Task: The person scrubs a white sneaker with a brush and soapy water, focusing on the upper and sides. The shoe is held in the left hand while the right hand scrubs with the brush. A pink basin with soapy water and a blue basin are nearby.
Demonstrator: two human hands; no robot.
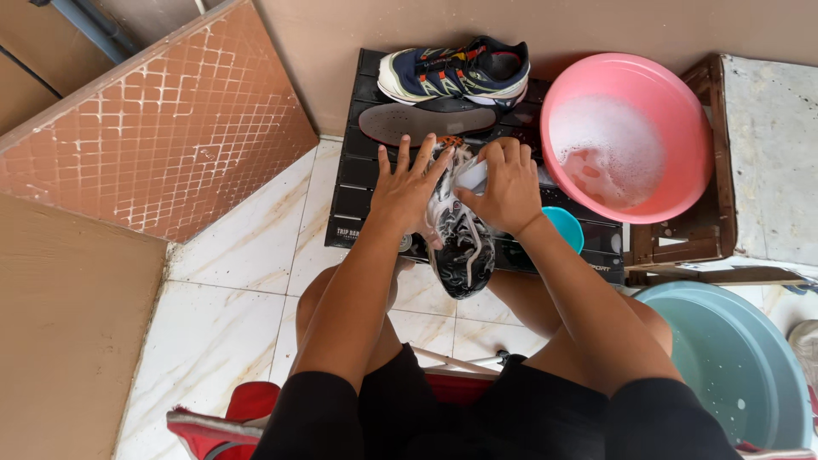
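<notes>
Beside the hands (460,183), pink basin (682,111) of foamy water (605,153).

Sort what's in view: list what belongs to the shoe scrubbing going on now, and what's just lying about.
In use:
left hand steadying the soapy shoe
right hand pressing a white brush or sponge on it
pink basin of suds
black crate under the shoe

Lying about:
second shoe
insole
small blue cup
blue tub
</notes>
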